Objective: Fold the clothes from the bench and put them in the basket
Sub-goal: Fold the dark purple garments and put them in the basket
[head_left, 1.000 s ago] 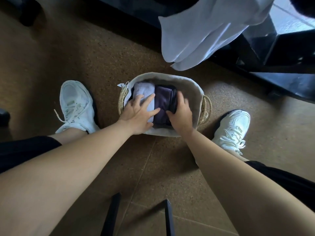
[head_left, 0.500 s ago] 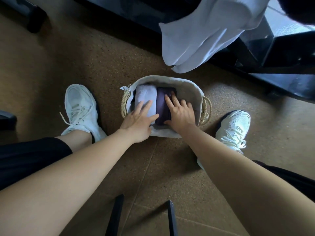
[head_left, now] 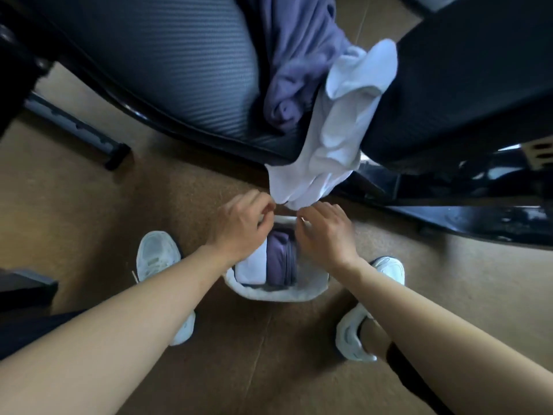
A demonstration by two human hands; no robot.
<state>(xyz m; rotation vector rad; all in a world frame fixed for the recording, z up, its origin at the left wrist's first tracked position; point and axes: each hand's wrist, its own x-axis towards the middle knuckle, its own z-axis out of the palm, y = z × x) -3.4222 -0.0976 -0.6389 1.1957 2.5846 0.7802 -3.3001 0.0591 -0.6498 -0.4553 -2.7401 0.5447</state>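
A white-lined woven basket [head_left: 278,295] stands on the floor between my feet. It holds a folded white garment [head_left: 253,266] and a folded purple garment [head_left: 281,259] side by side. A loose white garment [head_left: 335,130] hangs off the black bench [head_left: 167,70], and its lower hem ends just above the basket. A crumpled purple garment [head_left: 296,64] lies on the bench behind it. My left hand [head_left: 242,226] and my right hand [head_left: 324,232] hover over the basket with loosely curled fingers, fingertips right at the white hem. No firm grip shows.
My white sneakers [head_left: 157,256] [head_left: 354,336] flank the basket on the brown cork floor [head_left: 269,369]. A second dark padded seat [head_left: 466,94] sits at the right. Black frame bars [head_left: 466,220] run along the floor behind the basket, and a grey bench foot [head_left: 77,130] lies at the left.
Both hands have lifted off the folded clothes in the basket and risen to the hem of the hanging white garment. My view has tilted up, showing more of the bench.
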